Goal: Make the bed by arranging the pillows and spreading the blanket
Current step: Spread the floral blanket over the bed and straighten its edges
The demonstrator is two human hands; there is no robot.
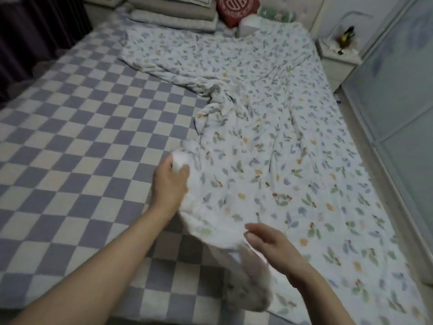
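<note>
Our right hand (269, 240) hovers loose-fingered, holding nothing, while our left hand (171, 179) pinches the blanket (269, 141) edge, which could slip and bunch when pulled.

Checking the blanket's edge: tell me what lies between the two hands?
In the head view, only the lifted blanket edge spans from left hand to right hand, over the checkered sheet.

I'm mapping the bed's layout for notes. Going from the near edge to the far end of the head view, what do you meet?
Right hand over the blanket's near edge → left hand gripping a fold of the floral blanket → white pillow → red cushion and the stacked folded bedding at the head.
</note>
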